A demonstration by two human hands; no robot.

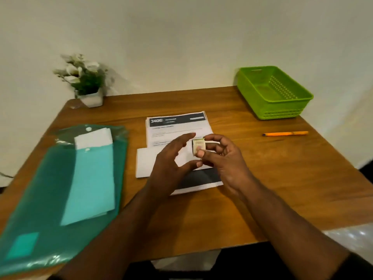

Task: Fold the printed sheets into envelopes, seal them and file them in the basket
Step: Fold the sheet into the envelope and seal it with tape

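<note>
Two bare arms reach in from the bottom, over the near edge of the brown wooden bench (pixel 262 199). To the left lies a big green plastic folder (pixel 40 188), shiny and see-through, with white paper (pixel 93 138) poking out under its flap and a press button on top.

The left hand (pixel 171 168) hovers over the papers. Its fingers (pixel 188 136) are spread and loosely bent, and they hold nothing. The right hand (pixel 224 158) is just beside it. Its thumb and fingers pinch a small roll (pixel 198 146), maybe tape or stickers. It is round and pale, but too blurry to be sure.

Under both hands lies a white envelope (pixel 145 162), flat and long, on top of the printed sheets (pixel 177 126). The sheets are thin white paper with a dark band and big numbers at the top. Whether a sheet is already inside the envelope cannot be told.

Farther right rests an orange pen (pixel 285 133), thin and smooth. At the far right corner sits the green basket (pixel 298 102). It is hard plastic with little holes in its sides, and no envelopes show inside it. At the far left corner stands a small plant (pixel 84 81) with white flowers in a white pot.

So the job looks early. Sealing seems to be next for this envelope. Filing has not begun, and more sheets wait.
</note>
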